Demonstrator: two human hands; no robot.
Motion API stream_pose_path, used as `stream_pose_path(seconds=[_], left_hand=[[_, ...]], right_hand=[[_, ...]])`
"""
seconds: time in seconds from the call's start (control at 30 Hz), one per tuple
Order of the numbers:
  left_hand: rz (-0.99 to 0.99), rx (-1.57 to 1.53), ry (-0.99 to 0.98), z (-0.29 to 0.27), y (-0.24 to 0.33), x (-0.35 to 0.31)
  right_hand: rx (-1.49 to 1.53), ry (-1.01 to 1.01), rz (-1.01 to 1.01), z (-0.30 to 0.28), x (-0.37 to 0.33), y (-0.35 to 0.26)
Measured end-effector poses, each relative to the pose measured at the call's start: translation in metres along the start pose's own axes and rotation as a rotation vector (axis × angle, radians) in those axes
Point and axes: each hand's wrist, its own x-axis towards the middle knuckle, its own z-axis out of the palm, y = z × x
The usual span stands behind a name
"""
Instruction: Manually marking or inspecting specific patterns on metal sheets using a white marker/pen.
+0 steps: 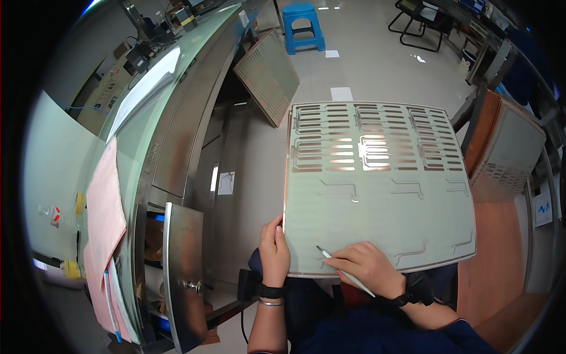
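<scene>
Left hand (274, 248) grips a large slotted metal sheet's (377, 200) edge; right hand (365, 266) pinches a thin white tool (325, 255) on it.

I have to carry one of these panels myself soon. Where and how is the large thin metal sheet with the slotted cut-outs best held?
Probably by its two side edges near the bottom corners. The large thin metal sheet lies flat across the lap, wide and flexible-looking. The left hand already clamps the left edge from outside, thumb on top. The far slotted part looks weaker, so avoid it. The right hand holds a thin white tool.
</scene>
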Motion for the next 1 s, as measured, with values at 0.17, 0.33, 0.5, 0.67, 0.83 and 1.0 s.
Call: stream_pose_path(seconds=[0.17, 0.33, 0.5, 0.67, 0.83, 1.0], left_hand=[[-0.099, -0.172, 0.039, -0.001, -0.02, -0.003], [-0.14, -0.288, 0.02, 0.009, -0.017, -0.001], [-0.174, -0.247, -0.049, -0.006, -0.014, 0.001], [-0.194, -0.206, -0.049, -0.009, -0.022, 0.039], [-0.234, -0.117, -0.15, 0.001, -0.023, 0.091], [0.053, 0.402, -0.145, 0.006, 0.008, 0.104]], right_hand=[[0.024, 0.032, 0.1, 0.004, 0.018, -0.001], [0.002, 0.037, 0.01, 0.008, 0.037, 0.005], [-0.213, 0.304, 0.331, -0.035, -0.02, 0.047], [-0.577, 0.853, 0.674, -0.14, -0.117, 0.104], [-0.513, 0.765, 0.977, -0.142, -0.149, 0.099], [-0.571, 0.685, 0.873, -0.12, -0.139, 0.09]])
